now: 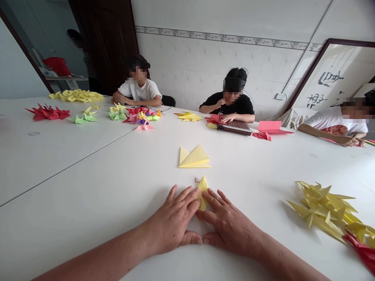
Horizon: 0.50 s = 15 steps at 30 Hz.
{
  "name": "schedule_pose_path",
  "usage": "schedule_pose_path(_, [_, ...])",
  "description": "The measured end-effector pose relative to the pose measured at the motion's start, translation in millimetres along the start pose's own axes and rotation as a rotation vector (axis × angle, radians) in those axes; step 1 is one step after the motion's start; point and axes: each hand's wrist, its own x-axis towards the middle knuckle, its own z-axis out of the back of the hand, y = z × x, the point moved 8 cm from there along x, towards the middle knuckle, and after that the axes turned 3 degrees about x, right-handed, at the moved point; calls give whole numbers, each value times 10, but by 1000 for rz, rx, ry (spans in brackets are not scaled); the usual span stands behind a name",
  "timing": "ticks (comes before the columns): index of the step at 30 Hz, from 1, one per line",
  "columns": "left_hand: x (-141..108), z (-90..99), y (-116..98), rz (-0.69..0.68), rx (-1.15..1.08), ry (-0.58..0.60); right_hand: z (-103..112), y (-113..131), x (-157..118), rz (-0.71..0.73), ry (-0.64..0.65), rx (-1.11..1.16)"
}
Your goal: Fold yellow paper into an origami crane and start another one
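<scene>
The person's left hand (171,220) lies flat on the white surface (88,168), its fingers resting on a narrow, pointed piece of folded yellow paper (202,193). The right hand (227,226) lies open just beside it, with its fingers (212,199) at the paper's other side. Neither hand is clenched; the paper sits between them, pressed rather than gripped (a tiny red curl (196,180) by its tip is too small to identify). Flat fingers on a hard surface, with the edges kept aligned, would likely give a sharper crease than pinching.

The only possible container is a red bag-like object (57,66) on a shelf (67,78) beyond the doorway; its contents cannot be seen.

From left to right lie a heap of red paper cranes (48,113), a pile of pale yellow cranes (76,95), a mixed multicoloured cluster of cranes (137,117), and a flat folded yellow paper shape (193,158). Farther right are pink paper sheets (269,127) and a large heap of yellow cranes (322,208). Three seated people in T-shirts (139,89) (231,103) (336,125) sit across the surface.
</scene>
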Motion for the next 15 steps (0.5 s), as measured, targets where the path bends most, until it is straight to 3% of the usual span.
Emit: schedule_pose_path(15, [179, 54, 8, -30, -1, 23, 123, 90, 89, 127, -69, -26])
